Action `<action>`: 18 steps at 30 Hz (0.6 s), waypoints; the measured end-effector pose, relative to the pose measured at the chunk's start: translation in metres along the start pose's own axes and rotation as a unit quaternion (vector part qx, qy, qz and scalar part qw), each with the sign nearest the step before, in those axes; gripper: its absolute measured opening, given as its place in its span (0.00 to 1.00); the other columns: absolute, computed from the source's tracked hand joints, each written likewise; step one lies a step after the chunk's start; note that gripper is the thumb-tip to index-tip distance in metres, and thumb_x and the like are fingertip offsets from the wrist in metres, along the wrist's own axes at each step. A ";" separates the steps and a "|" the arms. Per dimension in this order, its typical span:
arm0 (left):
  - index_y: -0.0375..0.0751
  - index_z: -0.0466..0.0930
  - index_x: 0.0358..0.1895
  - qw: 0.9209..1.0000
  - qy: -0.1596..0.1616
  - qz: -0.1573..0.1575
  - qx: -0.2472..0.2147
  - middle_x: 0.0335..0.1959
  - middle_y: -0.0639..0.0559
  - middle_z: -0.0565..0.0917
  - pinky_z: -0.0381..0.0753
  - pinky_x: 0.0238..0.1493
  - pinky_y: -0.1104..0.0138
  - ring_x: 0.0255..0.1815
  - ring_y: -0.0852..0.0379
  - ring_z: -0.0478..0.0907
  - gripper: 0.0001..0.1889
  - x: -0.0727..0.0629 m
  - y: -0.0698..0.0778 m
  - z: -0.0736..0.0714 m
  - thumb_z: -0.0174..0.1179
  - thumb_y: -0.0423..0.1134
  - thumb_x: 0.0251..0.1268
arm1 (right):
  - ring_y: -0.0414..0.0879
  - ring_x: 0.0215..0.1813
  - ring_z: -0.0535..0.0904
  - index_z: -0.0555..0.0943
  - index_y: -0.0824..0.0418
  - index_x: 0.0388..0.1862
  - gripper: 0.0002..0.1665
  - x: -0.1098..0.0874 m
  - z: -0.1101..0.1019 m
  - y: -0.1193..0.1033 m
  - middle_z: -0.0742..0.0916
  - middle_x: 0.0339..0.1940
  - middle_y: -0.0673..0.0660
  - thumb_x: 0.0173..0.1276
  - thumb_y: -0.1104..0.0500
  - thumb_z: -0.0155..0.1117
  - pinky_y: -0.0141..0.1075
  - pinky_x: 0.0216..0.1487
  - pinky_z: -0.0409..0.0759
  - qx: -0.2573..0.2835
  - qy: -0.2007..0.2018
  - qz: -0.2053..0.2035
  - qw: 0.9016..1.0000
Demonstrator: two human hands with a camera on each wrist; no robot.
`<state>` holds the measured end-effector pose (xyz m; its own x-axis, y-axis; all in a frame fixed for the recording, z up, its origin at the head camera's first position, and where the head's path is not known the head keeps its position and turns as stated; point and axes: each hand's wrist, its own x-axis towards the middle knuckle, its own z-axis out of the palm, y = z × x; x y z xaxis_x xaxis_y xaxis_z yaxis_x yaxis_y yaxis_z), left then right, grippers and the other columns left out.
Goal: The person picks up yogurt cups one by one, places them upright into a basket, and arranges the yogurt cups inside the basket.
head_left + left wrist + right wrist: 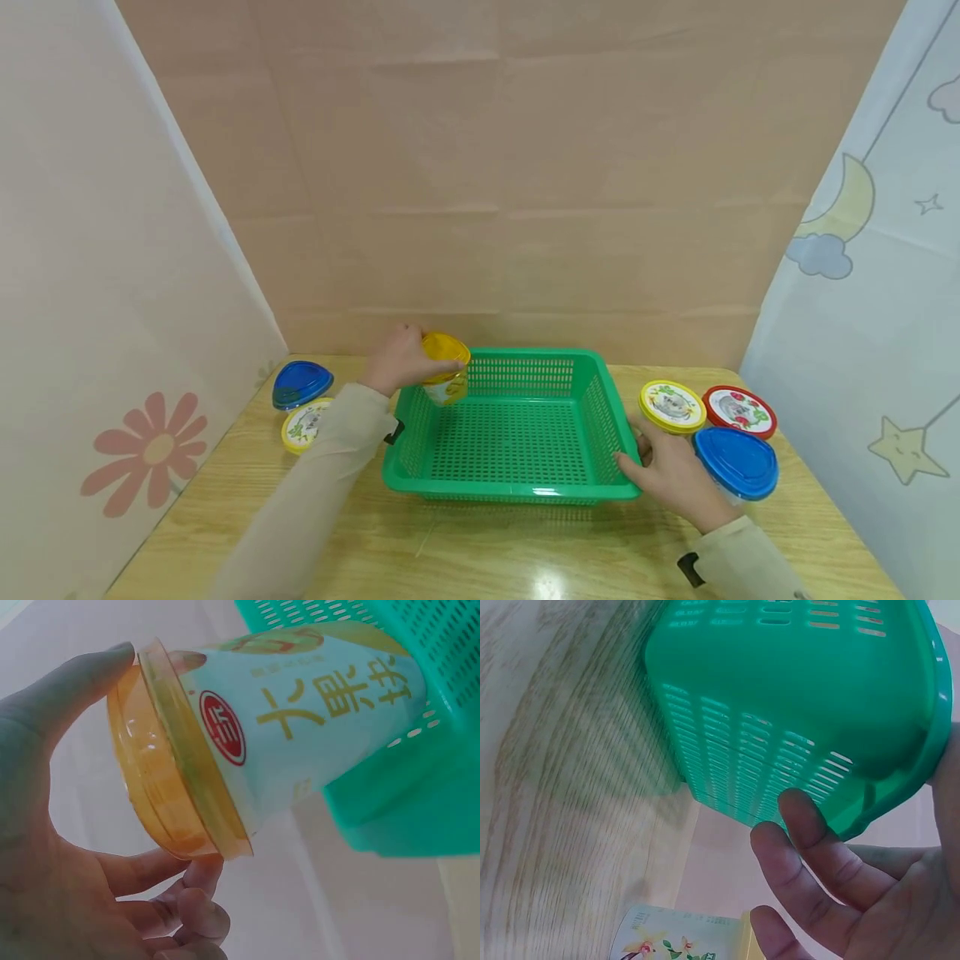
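Note:
My left hand (399,360) grips a plastic food cup (447,388) with a clear yellow lid, held tilted over the left end of a green basket (517,490). In the left wrist view the thumb and fingers span the lid (176,757); the white cup bears yellow lettering and a red logo, its base close to the basket wall. At the basket's right side, my right hand (671,471) holds the rim. Its thumb lies over the edge, and its fingers (829,874) run along the outside of the slotted wall.
Right of the basket stand a yellow-lidded tub (672,405), a red-lidded tub (740,412) and a blue-lidded tub (737,463). On the left are a blue-lidded tub (302,383) and a yellow-lidded tub (302,427), partly behind my left sleeve. Hanging cloths surround the wooden table (480,550).

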<state>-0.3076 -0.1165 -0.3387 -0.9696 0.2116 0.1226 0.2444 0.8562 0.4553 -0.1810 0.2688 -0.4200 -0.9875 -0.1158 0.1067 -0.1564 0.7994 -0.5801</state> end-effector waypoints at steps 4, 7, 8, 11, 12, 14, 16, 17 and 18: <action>0.34 0.75 0.55 1.000 -0.013 -0.021 -0.001 0.47 0.42 0.78 0.80 0.42 0.58 0.43 0.48 0.75 0.41 0.006 0.003 0.012 0.70 0.67 0.50 | 0.42 0.30 0.77 0.67 0.69 0.71 0.39 0.001 0.000 0.003 0.83 0.30 0.51 0.67 0.53 0.69 0.32 0.31 0.78 -0.005 -0.001 0.001 1.000; 0.34 0.75 0.54 0.999 -0.026 -0.032 0.008 0.46 0.42 0.78 0.80 0.41 0.59 0.42 0.48 0.75 0.40 0.008 0.005 0.019 0.70 0.66 0.50 | 0.41 0.30 0.77 0.68 0.69 0.71 0.39 0.003 -0.001 0.005 0.82 0.29 0.51 0.67 0.53 0.69 0.32 0.30 0.77 -0.009 0.001 -0.003 1.000; 0.34 0.75 0.53 0.999 -0.031 -0.036 0.011 0.46 0.42 0.77 0.80 0.41 0.59 0.42 0.48 0.74 0.40 0.009 0.006 0.022 0.71 0.66 0.50 | 0.41 0.29 0.77 0.68 0.68 0.71 0.39 0.003 -0.001 0.006 0.82 0.29 0.50 0.67 0.53 0.69 0.32 0.30 0.77 -0.008 0.001 -0.003 1.000; 0.33 0.74 0.54 0.998 -0.043 -0.044 0.028 0.46 0.42 0.77 0.79 0.43 0.58 0.43 0.48 0.73 0.41 0.012 0.005 0.027 0.70 0.67 0.50 | 0.40 0.29 0.77 0.68 0.68 0.71 0.38 0.003 -0.001 0.007 0.83 0.28 0.49 0.67 0.53 0.69 0.32 0.30 0.77 -0.005 0.000 -0.007 1.000; 0.33 0.74 0.54 0.997 -0.047 -0.046 0.036 0.47 0.42 0.76 0.79 0.44 0.58 0.43 0.48 0.73 0.41 0.013 0.004 0.029 0.70 0.67 0.51 | 0.40 0.29 0.78 0.68 0.67 0.71 0.38 0.003 -0.001 0.006 0.83 0.28 0.49 0.67 0.54 0.69 0.32 0.30 0.78 -0.003 0.000 -0.006 1.000; 0.33 0.74 0.54 0.997 -0.051 -0.050 0.043 0.47 0.42 0.76 0.78 0.45 0.57 0.44 0.48 0.72 0.41 0.015 0.004 0.031 0.71 0.66 0.50 | 0.39 0.29 0.78 0.68 0.68 0.71 0.38 0.003 -0.001 0.006 0.84 0.29 0.49 0.67 0.53 0.69 0.32 0.31 0.78 -0.003 -0.001 -0.008 1.000; 0.32 0.74 0.52 0.996 -0.057 -0.055 0.045 0.47 0.41 0.77 0.78 0.46 0.57 0.44 0.47 0.72 0.41 0.015 0.004 0.033 0.72 0.65 0.49 | 0.39 0.30 0.79 0.68 0.68 0.71 0.38 0.002 -0.001 0.005 0.85 0.29 0.49 0.67 0.53 0.69 0.33 0.31 0.78 -0.005 -0.003 -0.010 1.000; 0.32 0.75 0.51 0.996 -0.060 -0.057 0.043 0.47 0.41 0.77 0.78 0.45 0.56 0.44 0.47 0.72 0.40 0.015 0.004 0.033 0.73 0.65 0.49 | 0.39 0.30 0.79 0.68 0.68 0.71 0.38 0.002 -0.001 0.005 0.85 0.29 0.49 0.67 0.53 0.69 0.33 0.31 0.79 -0.005 -0.003 -0.009 1.000; 0.32 0.75 0.52 0.995 -0.062 -0.060 0.042 0.47 0.41 0.77 0.77 0.45 0.57 0.44 0.47 0.72 0.40 0.015 0.004 0.034 0.74 0.64 0.48 | 0.39 0.30 0.79 0.68 0.68 0.71 0.39 0.002 -0.001 0.006 0.85 0.29 0.49 0.67 0.53 0.69 0.33 0.31 0.78 -0.007 -0.003 -0.009 1.000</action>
<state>-0.3220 -0.0940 -0.3653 -0.9866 0.1578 -0.0403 0.1304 0.9139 0.3845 -0.1834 0.2736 -0.4222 -0.9846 -0.1345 0.1115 -0.1742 0.8055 -0.5664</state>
